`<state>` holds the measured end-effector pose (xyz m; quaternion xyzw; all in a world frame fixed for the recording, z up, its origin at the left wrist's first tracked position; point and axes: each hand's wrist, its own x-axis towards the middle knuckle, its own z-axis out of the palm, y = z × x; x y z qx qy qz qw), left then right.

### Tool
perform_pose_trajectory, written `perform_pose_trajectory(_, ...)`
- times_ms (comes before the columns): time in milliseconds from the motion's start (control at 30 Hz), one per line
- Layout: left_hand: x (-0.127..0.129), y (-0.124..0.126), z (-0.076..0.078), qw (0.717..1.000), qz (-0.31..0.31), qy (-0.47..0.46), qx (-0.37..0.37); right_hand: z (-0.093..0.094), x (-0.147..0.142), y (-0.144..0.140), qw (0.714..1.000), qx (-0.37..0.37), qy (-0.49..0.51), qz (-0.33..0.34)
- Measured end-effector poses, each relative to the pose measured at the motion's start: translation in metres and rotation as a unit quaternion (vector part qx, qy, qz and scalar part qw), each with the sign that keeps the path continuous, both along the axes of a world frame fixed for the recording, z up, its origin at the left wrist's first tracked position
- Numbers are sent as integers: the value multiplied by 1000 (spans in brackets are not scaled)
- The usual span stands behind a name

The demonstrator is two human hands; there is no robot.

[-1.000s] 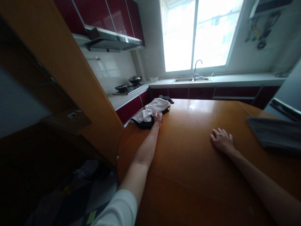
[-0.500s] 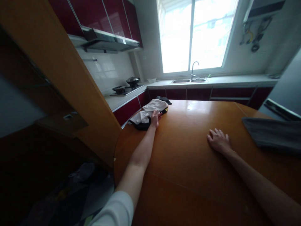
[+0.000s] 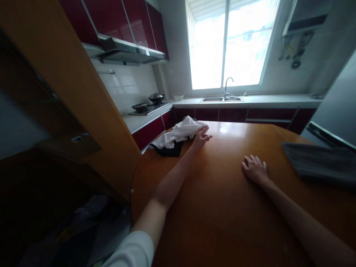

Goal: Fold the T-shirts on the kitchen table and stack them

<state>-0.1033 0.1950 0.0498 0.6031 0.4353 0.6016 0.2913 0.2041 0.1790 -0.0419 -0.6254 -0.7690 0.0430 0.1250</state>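
Note:
A pile of white cloth lies over a black garment at the far left of the orange wooden table. My left hand is stretched out to the pile's right edge, its fingers gripping the white cloth, which is lifted a little. My right hand lies flat on the table top with fingers spread, holding nothing.
A folded grey cloth lies at the table's right edge. Beyond the table runs a kitchen counter with a sink under the window and a stove with pans at left. A tall wooden panel stands at left.
My left hand has moved right along the pile and pulled the white cloth up and to the right. The right hand has stayed flat on the table.

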Motion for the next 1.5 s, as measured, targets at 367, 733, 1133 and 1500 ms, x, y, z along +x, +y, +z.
perform_pose_trajectory(367,138,-74,-47,917,-180,355,25,8,19,18,937,47,340,-62)
perform_pose_trajectory(733,159,-113,-56,777,-297,508,225,13,-2,2,864,-34,450,224)
perform_pose_trajectory(1133,141,-108,-45,841,-182,431,273,17,10,18,869,65,486,66)
perform_pose_trajectory(1500,112,-77,-54,896,166,412,6,6,77,57,812,184,514,-204)
